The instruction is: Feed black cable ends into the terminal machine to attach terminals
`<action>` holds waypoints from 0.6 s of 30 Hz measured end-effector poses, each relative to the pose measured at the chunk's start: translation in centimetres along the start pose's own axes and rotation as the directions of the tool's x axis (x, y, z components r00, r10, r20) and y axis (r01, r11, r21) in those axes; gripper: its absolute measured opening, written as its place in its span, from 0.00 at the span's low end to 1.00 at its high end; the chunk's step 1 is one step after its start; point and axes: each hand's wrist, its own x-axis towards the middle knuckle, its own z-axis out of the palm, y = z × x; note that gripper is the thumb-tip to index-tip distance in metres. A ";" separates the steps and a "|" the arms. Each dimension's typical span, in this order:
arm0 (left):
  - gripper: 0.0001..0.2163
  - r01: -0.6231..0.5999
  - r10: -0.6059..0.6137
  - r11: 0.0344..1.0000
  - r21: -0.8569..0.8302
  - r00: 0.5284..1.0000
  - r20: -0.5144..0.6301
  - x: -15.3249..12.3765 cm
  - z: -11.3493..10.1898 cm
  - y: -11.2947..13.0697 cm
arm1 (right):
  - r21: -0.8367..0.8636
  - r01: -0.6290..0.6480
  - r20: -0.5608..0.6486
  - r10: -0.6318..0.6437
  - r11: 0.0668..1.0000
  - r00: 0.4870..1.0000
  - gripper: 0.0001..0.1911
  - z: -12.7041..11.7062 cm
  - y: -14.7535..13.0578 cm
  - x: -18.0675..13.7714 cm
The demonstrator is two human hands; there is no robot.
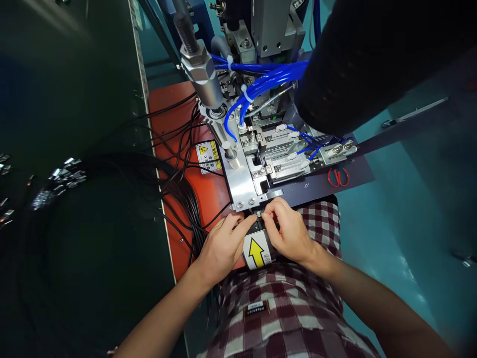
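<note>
In the head view, my left hand (222,243) and my right hand (286,229) meet at the front of a metal machine press (242,186). Between their fingertips is a small silvery connector (259,214), partly covered. The right thumb and index finger pinch at its right side. From the left, my left thumb presses towards it while the other fingers curl under the hand. Just below lies a white label with a yellow arrow (256,252). A black cable (218,216) runs in beside the left hand.
Black cables (186,191) bundle across the orange base plate (212,194). Silvery connector ends (67,176) lie on the dark table at left. Blue air hoses (276,74) cross the machine, and red-handled scissors (338,177) lie on its right. A black tube (357,64) hangs above.
</note>
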 end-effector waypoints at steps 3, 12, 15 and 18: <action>0.16 -0.006 0.006 1.000 -0.004 1.000 -0.008 0.0 0.0 0.0 | 0.247 -0.177 0.086 0.160 0.953 0.983 0.07 0.1 0.4 0.0; 0.16 -0.003 0.003 0.999 0.038 1.000 0.003 -0.2 0.4 0.0 | 0.509 -0.362 0.247 0.270 0.781 0.931 0.08 0.8 1.6 0.3; 0.16 -0.022 0.022 0.997 0.072 1.000 0.001 -0.2 0.4 0.0 | 0.488 -0.360 0.233 0.278 0.795 0.932 0.08 0.9 1.5 0.3; 0.15 -0.032 0.033 0.996 0.082 0.999 0.001 -0.1 0.3 -0.1 | 0.411 -0.328 0.180 0.277 0.851 0.944 0.08 0.8 1.3 0.2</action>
